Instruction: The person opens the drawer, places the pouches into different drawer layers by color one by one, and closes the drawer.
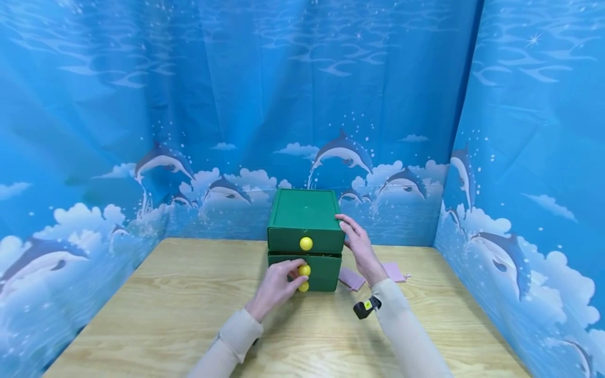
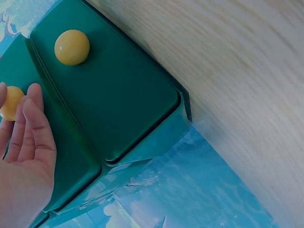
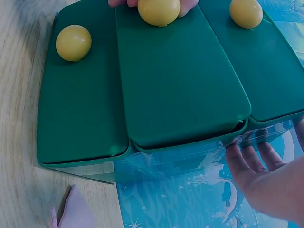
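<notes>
A green chest with three drawers (image 1: 307,209) stands on the table, a round yellow knob on each drawer front. My left hand (image 1: 280,283) pinches the middle yellow knob (image 1: 304,270) between thumb and fingers. In the right wrist view, the middle drawer (image 3: 183,90) sits slightly proud of its neighbours, a dark slit along its side edge. The top knob (image 1: 306,243) and bottom knob (image 1: 303,287) are untouched. My right hand (image 1: 359,245) rests with extended fingers against the chest's right side near its upper edge; in the right wrist view its fingertips touch the clear side wall (image 3: 199,159).
Two pink cloth pouches lie right of the chest: the nearer pouch (image 1: 352,279) by its lower corner, the other pouch (image 1: 394,272) behind my right wrist. A blue dolphin-print curtain (image 1: 236,131) hangs behind and beside the wooden table (image 1: 189,294).
</notes>
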Tool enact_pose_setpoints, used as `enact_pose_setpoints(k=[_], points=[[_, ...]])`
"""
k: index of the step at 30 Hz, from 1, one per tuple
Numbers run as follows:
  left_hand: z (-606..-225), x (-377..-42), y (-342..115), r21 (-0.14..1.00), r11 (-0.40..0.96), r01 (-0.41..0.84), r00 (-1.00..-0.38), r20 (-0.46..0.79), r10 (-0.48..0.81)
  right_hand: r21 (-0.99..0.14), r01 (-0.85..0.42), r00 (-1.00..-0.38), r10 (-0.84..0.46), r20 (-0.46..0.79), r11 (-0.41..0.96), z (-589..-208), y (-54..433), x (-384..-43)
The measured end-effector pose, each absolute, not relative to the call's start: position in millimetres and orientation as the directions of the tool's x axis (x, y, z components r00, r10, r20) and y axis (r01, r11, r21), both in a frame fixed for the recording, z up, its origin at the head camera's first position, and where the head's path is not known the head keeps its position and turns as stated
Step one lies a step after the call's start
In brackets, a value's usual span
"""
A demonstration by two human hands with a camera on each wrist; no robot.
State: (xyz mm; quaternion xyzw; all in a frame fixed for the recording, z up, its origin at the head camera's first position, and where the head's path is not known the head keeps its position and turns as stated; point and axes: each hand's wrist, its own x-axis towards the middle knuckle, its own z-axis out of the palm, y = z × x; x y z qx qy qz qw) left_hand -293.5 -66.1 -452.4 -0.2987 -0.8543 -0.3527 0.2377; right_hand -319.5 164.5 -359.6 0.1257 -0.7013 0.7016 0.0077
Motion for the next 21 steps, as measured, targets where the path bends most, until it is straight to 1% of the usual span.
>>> enact_pose_setpoints(k=[5,13,21], points=[[-452.1,-295.2,-65.7,0.474,0.576,0.666,-0.72,0.61,0.331,-0.983,-0.183,-0.969,-0.162,0.184,-0.019,-359.7,164.3,-319.9],[-450.9,-300.6,-66.6,0.51,0.547,0.665,-0.73,0.598,0.331,-0.982,-0.187,-0.969,-0.161,0.188,-0.017,-358.8,164.7,-319.8],[-449.4,-305.2,-68.9,0.543,0.544,0.639,-0.758,0.565,0.327,-0.982,-0.188,-0.97,-0.152,0.188,-0.017,-358.2,162.2,-318.5]])
